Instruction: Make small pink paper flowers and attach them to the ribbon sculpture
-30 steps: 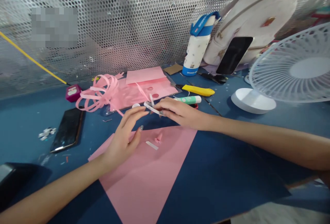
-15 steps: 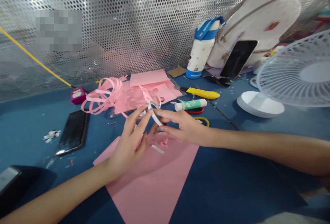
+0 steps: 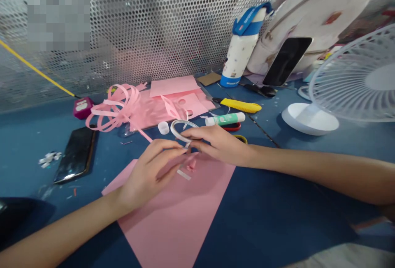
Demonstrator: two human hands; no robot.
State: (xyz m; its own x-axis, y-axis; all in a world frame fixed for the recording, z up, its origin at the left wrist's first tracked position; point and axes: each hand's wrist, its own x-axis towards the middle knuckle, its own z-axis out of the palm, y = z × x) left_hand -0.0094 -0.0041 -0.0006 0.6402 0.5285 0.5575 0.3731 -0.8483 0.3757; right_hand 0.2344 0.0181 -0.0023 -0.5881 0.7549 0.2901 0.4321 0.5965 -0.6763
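Observation:
A thin white ring, which looks like a roll of narrow tape [image 3: 177,130], stands tilted above the pink sheet's far edge. My right hand [image 3: 224,144] is closed on its near right side, fingers and thumb pinching it. My left hand [image 3: 151,173] pinches at the ring's lower edge, where a small pale end of the tape shows between the fingertips. Below the hands lies a pink paper sheet [image 3: 173,218], with a short white strip [image 3: 184,175] and a small crumpled pink piece [image 3: 191,165] on it.
Behind my hands are pink paper strips [image 3: 115,109], pink sheets [image 3: 174,86], a white cap [image 3: 163,127], a glue stick [image 3: 225,119] and a yellow cutter [image 3: 242,105]. A phone [image 3: 75,153] lies left. A bottle [image 3: 240,54] and fan [image 3: 311,118] stand right.
The view has shifted slightly. My left hand has moved from the ring's top down to its lower edge. The ring has tipped, and the white cap behind it now shows.

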